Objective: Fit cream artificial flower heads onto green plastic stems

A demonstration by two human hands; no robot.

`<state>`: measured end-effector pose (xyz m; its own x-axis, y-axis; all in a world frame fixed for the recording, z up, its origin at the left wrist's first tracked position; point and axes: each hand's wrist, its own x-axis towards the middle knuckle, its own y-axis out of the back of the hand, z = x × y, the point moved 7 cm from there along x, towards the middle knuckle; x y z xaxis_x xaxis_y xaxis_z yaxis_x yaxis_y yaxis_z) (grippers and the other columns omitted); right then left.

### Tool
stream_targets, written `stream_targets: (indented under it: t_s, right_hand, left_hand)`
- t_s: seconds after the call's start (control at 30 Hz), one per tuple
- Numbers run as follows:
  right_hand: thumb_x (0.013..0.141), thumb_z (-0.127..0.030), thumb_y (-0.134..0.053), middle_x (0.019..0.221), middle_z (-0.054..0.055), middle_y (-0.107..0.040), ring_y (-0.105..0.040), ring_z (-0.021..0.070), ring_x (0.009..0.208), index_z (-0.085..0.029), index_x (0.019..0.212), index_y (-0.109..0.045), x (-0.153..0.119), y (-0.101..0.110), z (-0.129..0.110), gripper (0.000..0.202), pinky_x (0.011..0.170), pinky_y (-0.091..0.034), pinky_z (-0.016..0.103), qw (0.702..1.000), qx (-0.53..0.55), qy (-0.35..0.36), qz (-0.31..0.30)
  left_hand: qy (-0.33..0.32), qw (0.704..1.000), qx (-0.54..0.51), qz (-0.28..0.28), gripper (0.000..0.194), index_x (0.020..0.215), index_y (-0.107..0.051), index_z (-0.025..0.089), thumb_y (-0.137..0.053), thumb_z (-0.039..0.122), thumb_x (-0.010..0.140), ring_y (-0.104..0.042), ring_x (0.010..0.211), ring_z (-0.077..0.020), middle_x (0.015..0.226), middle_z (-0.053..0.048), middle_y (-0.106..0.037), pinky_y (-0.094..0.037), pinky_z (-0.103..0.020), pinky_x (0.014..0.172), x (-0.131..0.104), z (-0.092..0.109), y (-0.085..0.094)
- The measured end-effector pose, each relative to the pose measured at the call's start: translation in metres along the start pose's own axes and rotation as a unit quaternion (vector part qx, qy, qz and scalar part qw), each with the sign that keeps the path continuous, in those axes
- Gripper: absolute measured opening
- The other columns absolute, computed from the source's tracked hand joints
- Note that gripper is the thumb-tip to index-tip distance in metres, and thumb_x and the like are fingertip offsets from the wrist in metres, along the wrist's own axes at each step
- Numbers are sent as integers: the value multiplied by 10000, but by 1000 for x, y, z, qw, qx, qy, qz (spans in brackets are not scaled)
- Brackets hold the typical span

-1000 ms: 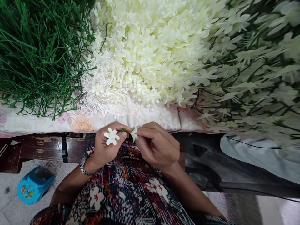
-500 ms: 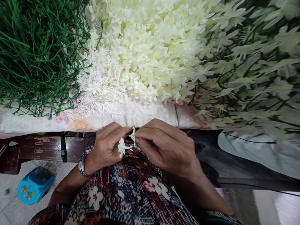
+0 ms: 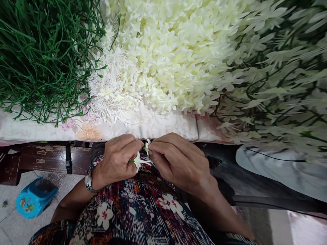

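My left hand [image 3: 120, 158] is closed on a green stem, mostly hidden in the fingers. A white artificial flower [image 3: 138, 161] with long white stamens sticks out to the right beneath its thumb. Pinched at its petals by my right hand [image 3: 180, 161] is a second small white flower [image 3: 147, 146], right beside the left fingertips. Both hands are close together over my lap, just in front of the cloth-covered table edge. The right fingertips hide part of the second flower.
Green plastic stems [image 3: 46, 58] are heaped at the left of the table. Beside them lie white stamens [image 3: 114, 86] and a wide pile of white petals [image 3: 173, 58]. Finished-looking flowers [image 3: 276, 78] spread at right. A blue stool [image 3: 34, 197] stands on the floor.
The flower under my left thumb has turned more side-on and shifted slightly right. My right fingers stay pinched at the second flower, and the hands remain close together.
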<state>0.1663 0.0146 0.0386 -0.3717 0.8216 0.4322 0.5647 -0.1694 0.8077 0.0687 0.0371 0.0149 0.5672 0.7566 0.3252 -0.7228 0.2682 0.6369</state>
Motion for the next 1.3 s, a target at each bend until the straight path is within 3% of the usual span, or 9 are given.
stream_targets:
  t_s: [0.6,0.8,1.03,1.3]
  right_hand:
    - [724,-30,-499,675,36,-566,-537,112,651,-143,803,-497,-7,-15,10,138,566,-463,240,996,78,-36,40]
    - [722,-31,-500,664,28,-551,-532,110,628,-153,803,-489,-6,-18,12,147,544,-459,242,994,92,-45,49]
    - [711,-19,-505,681,34,-566,-538,113,639,-150,819,-483,-3,-19,10,172,559,-462,244,994,88,-37,48]
    - [706,-14,-489,681,27,-565,-529,109,638,-154,821,-488,-4,-22,10,182,562,-460,242,995,81,-33,55]
  left_hand:
    - [-8,997,67,30,121,566,-439,167,-366,71,575,-332,499,-109,528,8,-365,-266,-255,465,3,-3,-6]
    - [1,997,75,30,111,525,-416,170,-387,85,589,-329,497,-110,510,7,-362,-259,-261,462,3,-5,-7]
    - [8,997,73,40,140,577,-497,148,-375,103,628,-362,509,-123,522,-14,-405,-283,-267,468,3,-5,-7]
    - [20,996,78,44,143,562,-446,171,-359,147,673,-349,504,-129,517,-11,-390,-280,-273,461,2,-6,-8]
